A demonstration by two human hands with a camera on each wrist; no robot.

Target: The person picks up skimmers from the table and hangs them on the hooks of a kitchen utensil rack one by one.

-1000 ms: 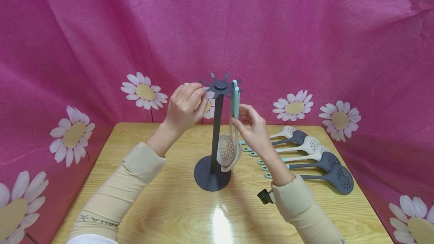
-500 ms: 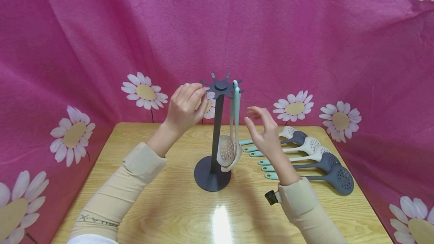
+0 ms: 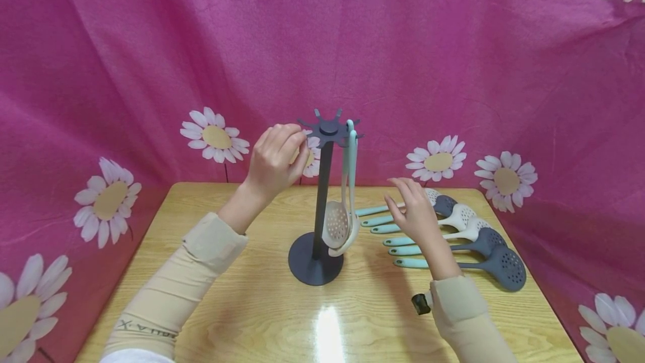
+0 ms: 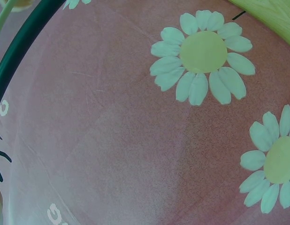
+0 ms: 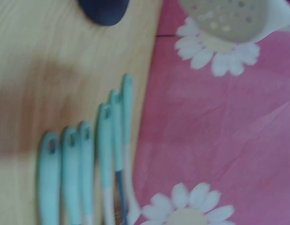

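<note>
Our curled left hand (image 3: 274,154) grips a dark-grey pronged stand (image 3: 323,200), likely steadying it. Our right hand (image 3: 416,213), fingers parted, holds nothing.

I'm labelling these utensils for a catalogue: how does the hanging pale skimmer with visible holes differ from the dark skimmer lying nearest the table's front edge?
The pale skimmer hangs head down from the stand, while the dark skimmer lies on the table. The pale skimmer's head is beige; the dark skimmer's is dark grey. Both have mint-green handles and heads pierced with holes.
</note>
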